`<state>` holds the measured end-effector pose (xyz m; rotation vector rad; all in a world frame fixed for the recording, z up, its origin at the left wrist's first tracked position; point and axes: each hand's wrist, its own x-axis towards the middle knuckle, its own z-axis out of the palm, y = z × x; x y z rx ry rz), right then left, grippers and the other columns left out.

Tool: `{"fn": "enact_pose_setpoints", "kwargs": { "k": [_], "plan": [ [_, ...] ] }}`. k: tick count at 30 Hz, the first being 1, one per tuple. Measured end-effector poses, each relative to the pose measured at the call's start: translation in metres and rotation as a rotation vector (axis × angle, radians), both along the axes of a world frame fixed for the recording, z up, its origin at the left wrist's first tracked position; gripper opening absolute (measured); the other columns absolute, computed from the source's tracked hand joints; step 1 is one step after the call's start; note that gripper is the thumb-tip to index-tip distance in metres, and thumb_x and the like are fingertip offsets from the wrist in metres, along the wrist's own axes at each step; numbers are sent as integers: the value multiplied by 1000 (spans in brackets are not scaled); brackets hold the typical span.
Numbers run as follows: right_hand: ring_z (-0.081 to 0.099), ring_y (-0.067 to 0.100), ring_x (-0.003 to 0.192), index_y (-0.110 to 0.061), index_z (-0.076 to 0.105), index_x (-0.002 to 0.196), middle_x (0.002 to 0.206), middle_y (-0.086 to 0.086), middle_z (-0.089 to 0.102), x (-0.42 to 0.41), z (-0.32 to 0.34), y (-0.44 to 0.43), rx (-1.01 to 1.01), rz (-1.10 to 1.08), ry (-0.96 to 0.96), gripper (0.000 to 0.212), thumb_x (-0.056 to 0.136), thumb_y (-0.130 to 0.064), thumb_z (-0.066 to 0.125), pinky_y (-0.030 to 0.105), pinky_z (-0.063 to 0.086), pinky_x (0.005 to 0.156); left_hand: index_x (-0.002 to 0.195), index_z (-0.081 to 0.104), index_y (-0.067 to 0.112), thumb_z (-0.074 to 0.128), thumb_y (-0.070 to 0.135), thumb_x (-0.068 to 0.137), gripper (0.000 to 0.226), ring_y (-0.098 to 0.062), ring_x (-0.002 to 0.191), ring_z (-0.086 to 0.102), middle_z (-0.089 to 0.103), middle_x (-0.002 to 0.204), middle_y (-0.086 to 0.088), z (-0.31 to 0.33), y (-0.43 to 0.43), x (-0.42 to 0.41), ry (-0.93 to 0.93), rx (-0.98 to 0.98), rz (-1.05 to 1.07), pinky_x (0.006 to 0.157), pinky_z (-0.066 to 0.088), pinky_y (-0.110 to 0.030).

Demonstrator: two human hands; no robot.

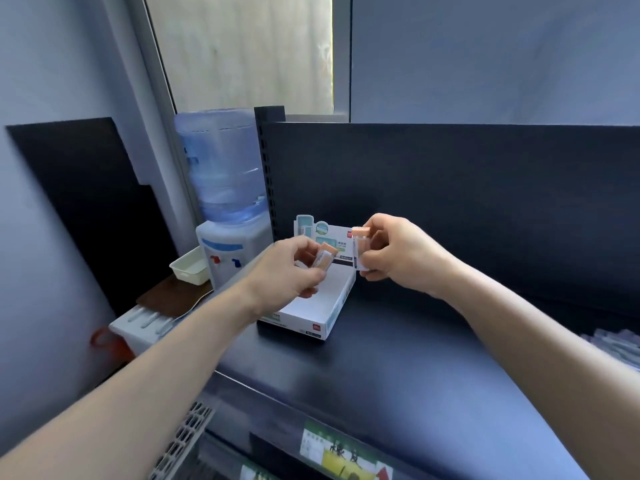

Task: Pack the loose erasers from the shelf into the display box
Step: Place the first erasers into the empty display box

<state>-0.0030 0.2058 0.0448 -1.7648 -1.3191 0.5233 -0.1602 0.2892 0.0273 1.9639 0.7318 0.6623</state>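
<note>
A: Entry, hands: your left hand point(291, 268) pinches orange-tipped erasers point(325, 259), count unclear; your right hand point(398, 254) pinches a single eraser point(361, 247). Both are above the display box point(311, 311).
B: Risk?
A: Light pinches; a slip could drop one outside the box, which sits near the shelf's point(398, 358) left end.
B: Room?
A: Open shelf to your right; blurred packets point(616, 344) at far right.

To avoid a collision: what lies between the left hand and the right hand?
In the head view, only the erasers held by the left hand and the right hand. The header card of the display box stands behind the gap.
</note>
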Motion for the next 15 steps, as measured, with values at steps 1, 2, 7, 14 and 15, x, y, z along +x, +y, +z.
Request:
{"fn": "enact_pose_setpoints", "kwargs": {
  "k": [1,2,7,14,15],
  "plan": [
    [67,30,76,-2,55,97,90,15,61,1,-1,4,-3,2,-24,14,84,2,57,44,60,73,100,60,3,64,16,89,17,-18,64,54,57,79,-3,-1,4,0,8,8,12,55,48,-16],
    [67,31,76,-2,56,97,88,13,61,2,-2,8,-3,3,-47,14,84,0,58,48,59,75,97,59,4,66,17,88,18,-16,62,53,58,76,-2,0,9,-1,17,17,25,54,48,-16],
    [58,22,67,-10,61,97,92,14,66,2,-2,27,12,-8,-103,10,87,-13,60,52,56,75,86,59,17,66,5,84,14,-10,64,51,60,76,1,3,36,-3,97,92,28,57,42,-18],
    [50,12,57,-16,61,92,71,-4,57,-11,1,49,-33,-110,-208,23,92,-38,55,27,44,54,90,68,13,68,3,81,14,1,55,51,56,64,12,1,81,-3,144,156,-91,52,37,-7],
    [48,9,55,-17,61,92,69,-6,56,-14,1,53,-47,-134,-229,24,92,-40,55,21,39,50,90,69,12,68,1,80,14,3,51,50,54,61,12,1,89,-2,147,159,-119,50,36,-5]
  ]
}}
